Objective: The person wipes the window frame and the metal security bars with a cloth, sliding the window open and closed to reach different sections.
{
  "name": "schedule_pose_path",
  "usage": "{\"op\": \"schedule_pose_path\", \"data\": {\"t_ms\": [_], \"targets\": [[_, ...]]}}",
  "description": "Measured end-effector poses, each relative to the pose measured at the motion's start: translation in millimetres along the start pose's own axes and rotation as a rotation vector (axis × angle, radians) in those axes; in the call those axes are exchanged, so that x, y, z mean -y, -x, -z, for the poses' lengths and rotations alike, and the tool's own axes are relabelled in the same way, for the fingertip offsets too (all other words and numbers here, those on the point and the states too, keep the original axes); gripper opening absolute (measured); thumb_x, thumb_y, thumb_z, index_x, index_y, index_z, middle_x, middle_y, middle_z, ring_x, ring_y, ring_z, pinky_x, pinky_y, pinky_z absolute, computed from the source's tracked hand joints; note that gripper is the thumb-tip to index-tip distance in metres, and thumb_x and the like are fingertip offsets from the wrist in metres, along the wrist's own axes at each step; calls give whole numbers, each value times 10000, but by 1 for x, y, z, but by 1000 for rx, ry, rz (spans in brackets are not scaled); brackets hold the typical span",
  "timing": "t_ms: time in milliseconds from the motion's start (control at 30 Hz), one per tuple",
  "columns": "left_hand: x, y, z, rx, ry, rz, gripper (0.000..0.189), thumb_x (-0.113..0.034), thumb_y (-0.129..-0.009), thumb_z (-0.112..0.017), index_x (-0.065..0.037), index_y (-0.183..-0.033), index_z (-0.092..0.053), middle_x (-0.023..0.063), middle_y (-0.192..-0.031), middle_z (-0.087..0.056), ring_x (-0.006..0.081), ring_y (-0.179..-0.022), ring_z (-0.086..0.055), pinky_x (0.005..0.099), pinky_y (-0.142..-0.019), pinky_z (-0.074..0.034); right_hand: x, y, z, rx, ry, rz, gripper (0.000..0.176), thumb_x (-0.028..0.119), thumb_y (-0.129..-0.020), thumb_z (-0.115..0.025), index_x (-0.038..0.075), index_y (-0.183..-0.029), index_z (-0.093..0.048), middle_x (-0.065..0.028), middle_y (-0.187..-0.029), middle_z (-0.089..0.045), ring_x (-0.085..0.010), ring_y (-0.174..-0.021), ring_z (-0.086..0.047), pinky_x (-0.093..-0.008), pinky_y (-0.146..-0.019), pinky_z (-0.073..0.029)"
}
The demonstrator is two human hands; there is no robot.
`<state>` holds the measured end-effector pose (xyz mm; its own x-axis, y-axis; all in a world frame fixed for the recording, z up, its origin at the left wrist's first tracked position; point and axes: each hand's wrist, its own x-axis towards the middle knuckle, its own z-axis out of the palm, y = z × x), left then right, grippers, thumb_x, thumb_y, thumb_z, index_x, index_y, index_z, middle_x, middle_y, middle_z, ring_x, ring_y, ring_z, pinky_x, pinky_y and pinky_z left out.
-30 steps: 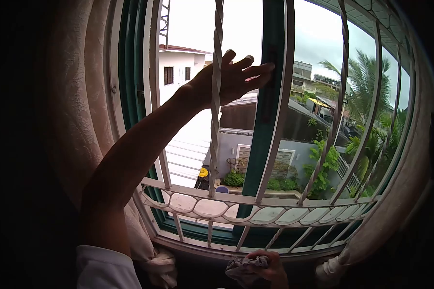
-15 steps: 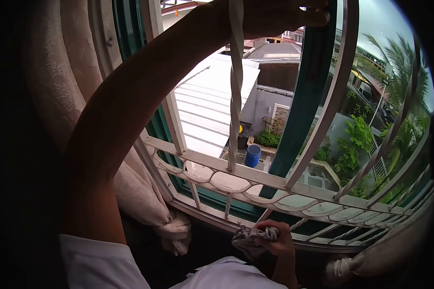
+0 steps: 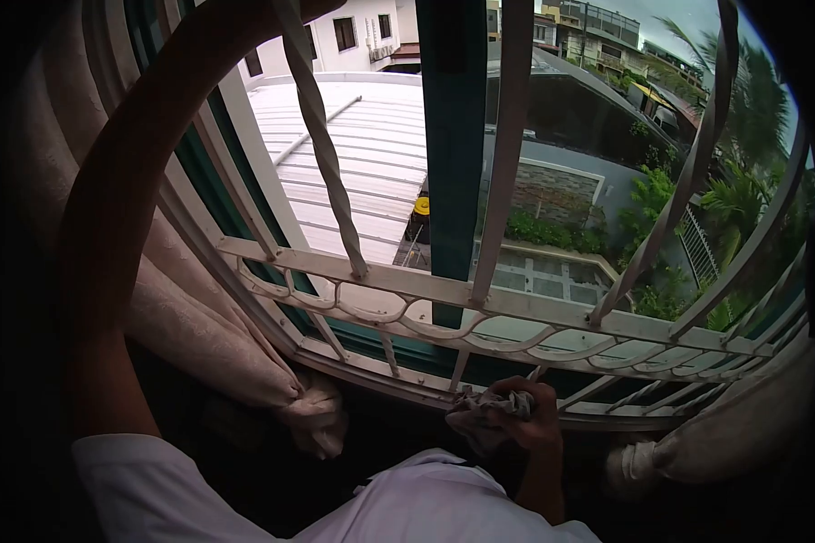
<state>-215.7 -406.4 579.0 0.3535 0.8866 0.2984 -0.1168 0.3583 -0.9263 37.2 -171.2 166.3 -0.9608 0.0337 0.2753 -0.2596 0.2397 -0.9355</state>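
Note:
My left arm reaches up across the left part of the window, and only the edge of my left hand (image 3: 321, 7) shows at the top, beyond a twisted white bar (image 3: 321, 136). Its fingers are cut off by the frame edge. Low in the middle, my right hand (image 3: 541, 416) is closed around a crumpled grey cloth (image 3: 482, 418), just below the white window grille (image 3: 407, 282). A dark green window frame post (image 3: 453, 154) stands upright behind the bars.
Tied curtains hang at the left (image 3: 199, 348) and lower right (image 3: 729, 434). Scrolled metalwork (image 3: 507, 339) runs along the grille's lower part. Outside are a white ribbed roof (image 3: 362, 172), a wall, plants and a palm (image 3: 752, 181).
The view has shifted, so the window and grille sit further left. My left hand has mostly left the frame at the top. My right hand still holds the cloth.

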Motion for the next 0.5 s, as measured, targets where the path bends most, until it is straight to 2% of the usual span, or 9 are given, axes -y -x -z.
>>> {"op": "schedule_pose_path", "data": {"t_ms": [33,133,167,267,333,367,400,467,500], "targets": [[6,13,-26,-108,38,-21,525,-535,-997,-314,-191,-1273,-598,19,-1368,-602,206,-907,-519,378,-749,-387,2,1,1,-3,0,-4,320,118,-732,-847,2,-993,-703,-109,-891,-739,-191,-818,-719,-312,-747,-558],[3,26,-6,184,202,103,535,-547,-1015,-351,-221,-1415,-496,-8,-1389,-591,191,-1125,-555,399,-896,-420,6,0,1,23,-14,-15,335,130,-720,-853,0,-989,-703,-106,-871,-734,-184,-795,-717,-300,-725,-556],[1,30,-1,241,199,122,525,-500,-982,-470,-239,-1438,-467,-17,-1409,-576,218,-1195,-535,429,-958,-411,4,-2,-1,32,32,30,340,136,-717,-856,0,-989,-703,-109,-869,-734,-179,-786,-717,-293,-714,-554],[0,39,24,246,68,151,641,-328,-809,-757,-231,-1399,-527,-2,-1438,-556,321,-1258,-522,607,-1055,-347,6,-12,-11,62,68,123,347,143,-708,-858,-1,-983,-702,-111,-863,-736,-166,-767,-717,-276,-690,-549],[-3,38,35,324,6,157,567,-224,-846,-695,-204,-1390,-537,6,-1434,-558,305,-1255,-530,626,-1058,-337,3,-11,-14,97,-6,65,335,140,-712,-855,3,-976,-703,-104,-850,-739,-161,-754,-716,-276,-683,-548],[-4,39,40,378,13,160,540,-167,-858,-641,-165,-1389,-545,33,-1376,-604,287,-1258,-526,640,-1058,-329,6,-11,-18,89,-28,87,327,138,-714,-855,5,-971,-703,-98,-829,-736,-153,-734,-711,-270,-672,-542],[-4,40,41,380,7,156,540,-167,-858,-641,-165,-1389,-545,33,-1376,-604,287,-1258,-526,640,-1058,-329,6,-10,-20,92,-32,94,327,138,-714,-855,5,-971,-703,-98,-829,-736,-153,-734,-711,-270,-672,-542],[-4,44,46,441,-43,143,481,-184,-860,-639,-125,-1336,-606,56,-1298,-653,277,-1264,-519,646,-1062,-321,6,-7,-25,88,-44,55,295,120,-687,-833,7,-931,-712,-38,-756,-703,-85,-672,-660,-229,-620,-503],[-2,45,50,391,-18,128,408,-203,-858,-643,-89,-1248,-675,72,-1232,-681,277,-1265,-513,648,-1070,-312,6,-7,-28,95,-44,61,295,120,-687,-833,7,-931,-712,-38,-756,-703,-85,-672,-660,-229,-620,-503]]}}
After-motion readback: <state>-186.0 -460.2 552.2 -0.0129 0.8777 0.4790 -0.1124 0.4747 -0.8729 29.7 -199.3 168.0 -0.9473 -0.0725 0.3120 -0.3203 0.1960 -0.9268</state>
